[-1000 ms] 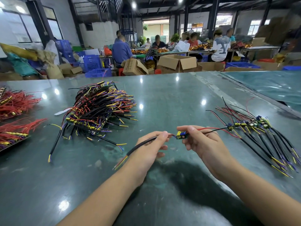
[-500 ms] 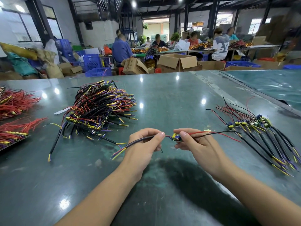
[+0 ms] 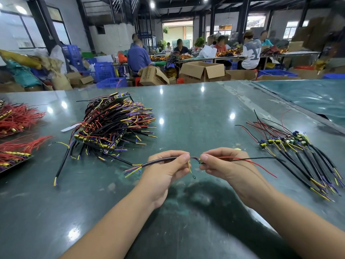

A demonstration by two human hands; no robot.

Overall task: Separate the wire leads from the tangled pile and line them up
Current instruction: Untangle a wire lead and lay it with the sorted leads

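Wire lead (image 3: 160, 161) held mid-frame, left hand (image 3: 166, 170) pinching its cable, right hand (image 3: 222, 165) its connector; next, probably, onto the row (image 3: 298, 152) at right.

We cannot make out the small part (image 3: 201, 161) pinched by our right hand (image 3: 226, 165); its fingers cover most of it. Our left hand (image 3: 166, 170) hides a stretch of the black lead (image 3: 158, 161). The red bundles (image 3: 16, 120) run off the left edge. The far tables' (image 3: 233, 57) goods are blurred.
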